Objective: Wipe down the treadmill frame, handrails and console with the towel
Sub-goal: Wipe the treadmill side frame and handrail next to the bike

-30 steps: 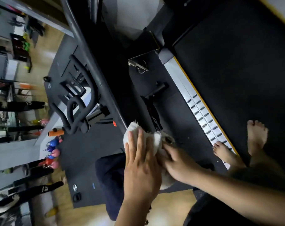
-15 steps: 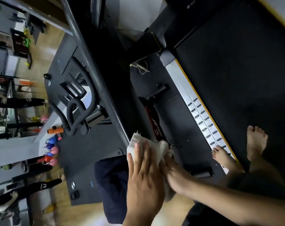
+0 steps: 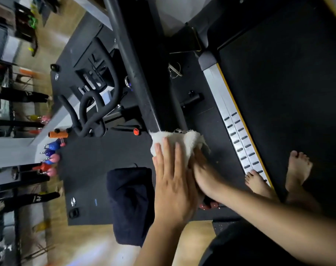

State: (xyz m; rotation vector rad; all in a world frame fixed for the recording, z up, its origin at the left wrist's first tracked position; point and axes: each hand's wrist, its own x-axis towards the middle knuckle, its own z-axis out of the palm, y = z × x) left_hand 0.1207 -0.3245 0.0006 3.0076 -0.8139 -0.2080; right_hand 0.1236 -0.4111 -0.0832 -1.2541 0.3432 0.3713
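The white towel point(image 3: 189, 140) wraps the near end of the dark handrail point(image 3: 142, 83). The left hand point(image 3: 172, 181) presses it with flat, straight fingers. The right hand point(image 3: 205, 175) grips its right side.

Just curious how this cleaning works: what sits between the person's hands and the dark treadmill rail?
A white towel, shown in the head view: the left hand presses flat on it and the right hand grips it against the rail.
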